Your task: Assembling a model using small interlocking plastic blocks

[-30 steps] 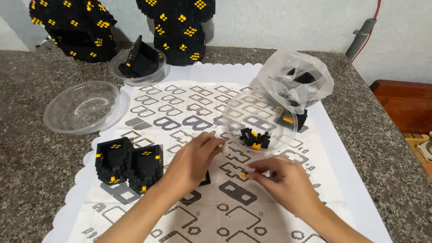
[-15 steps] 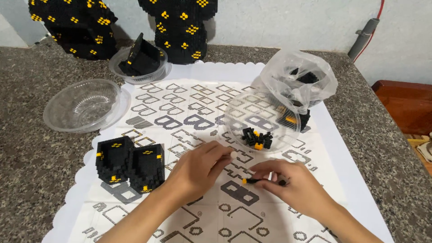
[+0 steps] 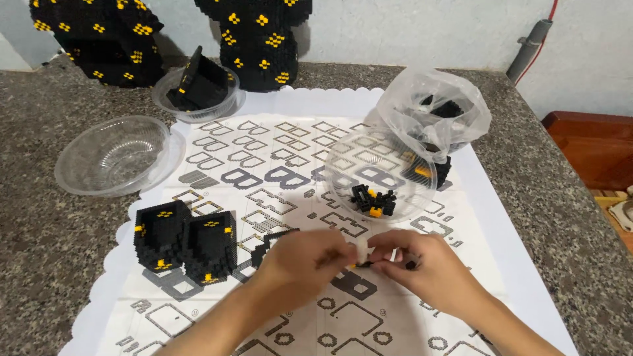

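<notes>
Both hands meet over the printed sheet (image 3: 277, 178) near the front of the counter (image 3: 39, 224). The left hand (image 3: 300, 264) and the right hand (image 3: 428, 270) pinch a small black and yellow brick piece (image 3: 364, 264) between their fingertips, so the fingers of both are clenched on it, though the piece is mostly hidden and its exact shape cannot be told. A pale tool or fingertip shows just above it. Just beyond the hands stands a clear bowl (image 3: 343, 158) with a few loose black and yellow bricks (image 3: 372, 200) in it, and behind that a plastic bag (image 3: 435, 105) with more. To the left sits a built black block (image 3: 184, 244), with an empty clear bowl (image 3: 115, 155) farther back and another bowl holding a black section (image 3: 198, 86). Two tall black models (image 3: 257, 39) stand against the wall. To join such small pieces well, it likely helps to line the studs up squarely before pressing, to press straight down with even force from both thumbs, and to keep the work low over the sheet so a slipped brick stays close and easy to find.
</notes>
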